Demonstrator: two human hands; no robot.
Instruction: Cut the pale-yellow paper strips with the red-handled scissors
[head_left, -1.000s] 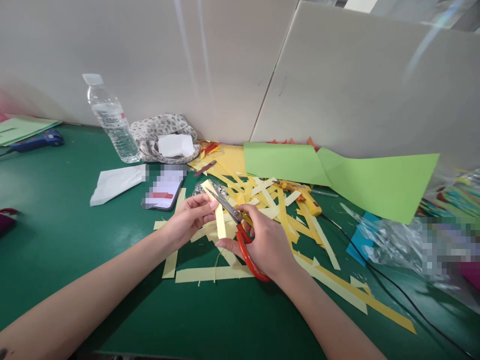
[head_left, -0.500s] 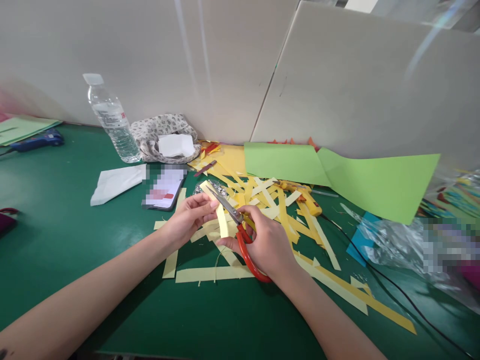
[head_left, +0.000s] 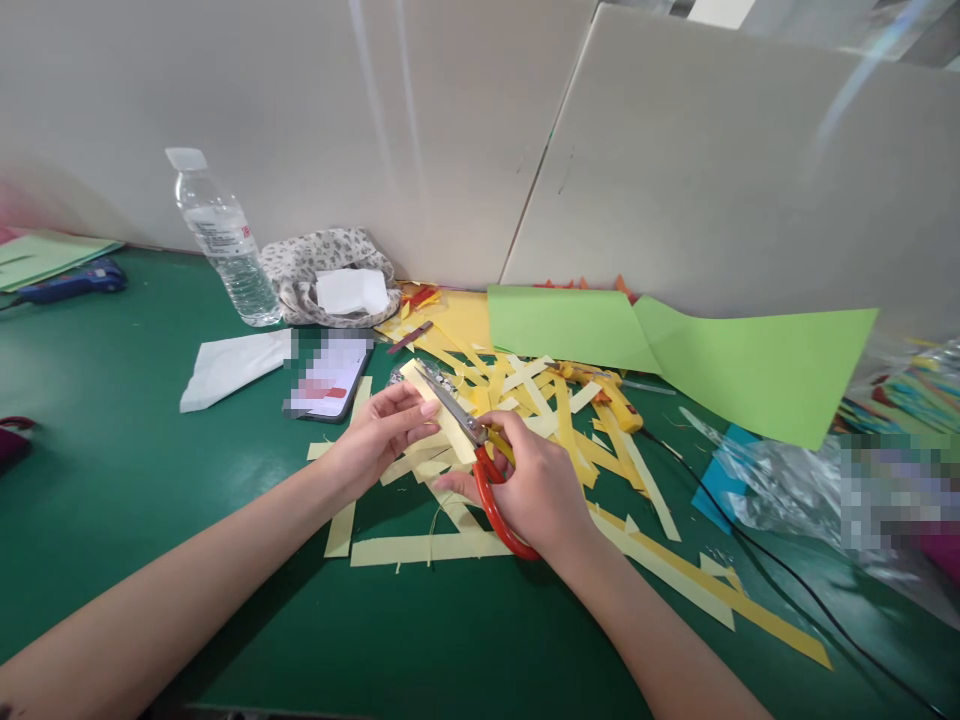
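Between its thumb and fingers my left hand (head_left: 390, 425) pinches a pale yellow paper strip (head_left: 454, 434), which slants down toward the right. My right hand (head_left: 536, 480) is wrapped round red-handled scissors (head_left: 491, 500). Their metal blades lie along the strip's right edge, pointing up and left, close to my left fingertips. Whether the blades are fully closed on the paper I cannot make out. Under and behind both hands, many loose yellow strips (head_left: 427, 548) lie crisscrossed on the green table (head_left: 300, 620). My right fingers hide part of the handles.
Behind the strips stands a folded green sheet (head_left: 570, 325) against the grey partition (head_left: 450, 130). A yellow glue gun (head_left: 621, 405) trails a black cord on the right, near a clear plastic bag (head_left: 787, 490). Leftward are a phone (head_left: 330, 375), tissue (head_left: 236, 368), patterned pouch (head_left: 289, 265) and water bottle (head_left: 225, 240).
The paper strip has turned, so its lower end now sits farther right, against the scissors near the pivot. Both hands have barely moved.
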